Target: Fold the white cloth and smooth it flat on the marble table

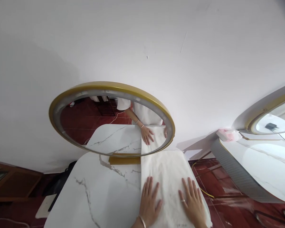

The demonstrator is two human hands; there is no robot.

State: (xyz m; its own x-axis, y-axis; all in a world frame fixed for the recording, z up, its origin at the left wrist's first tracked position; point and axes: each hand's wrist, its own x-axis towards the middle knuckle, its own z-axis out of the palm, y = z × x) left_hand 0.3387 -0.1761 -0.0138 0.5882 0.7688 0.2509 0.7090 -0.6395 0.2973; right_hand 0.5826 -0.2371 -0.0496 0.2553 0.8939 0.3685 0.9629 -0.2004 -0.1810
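Note:
My left hand (pixel 149 201) and my right hand (pixel 192 202) lie flat, fingers spread, on a white cloth (pixel 167 169) that covers the right half of a white marble tabletop (pixel 97 190). The left hand rests at the cloth's left edge and wears a bracelet. A ring shows on the right hand. At the table's far end a round gold-framed mirror (pixel 111 118) stands against the wall. It reflects a hand on the cloth and a white-sleeved arm.
A second marble table (pixel 256 164) with another gold-framed mirror (pixel 273 118) stands to the right. A pink tissue pack (pixel 228 134) lies on it. A yellow cable (pixel 204 190) runs over the dark red floor between the tables. The wall is plain white.

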